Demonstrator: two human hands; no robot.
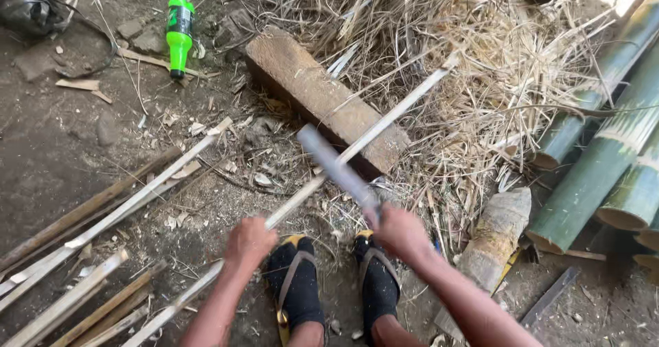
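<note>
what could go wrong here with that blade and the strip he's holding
The left hand grips the long pale bamboo strip on the line of the blurred grey blade in the right hand; a glancing stroke could slide toward those fingers. The feet in black socks and sandals sit just below the work, poorly protected. The strip rests only across the worn wooden block, so it might bounce or roll.

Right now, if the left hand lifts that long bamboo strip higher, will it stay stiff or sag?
The bamboo strip is long and thin, so its far end would probably bow a little. It likely weighs little; the left hand grips it alone. Its middle rests on the wooden block, so it may slide off sideways.
</note>
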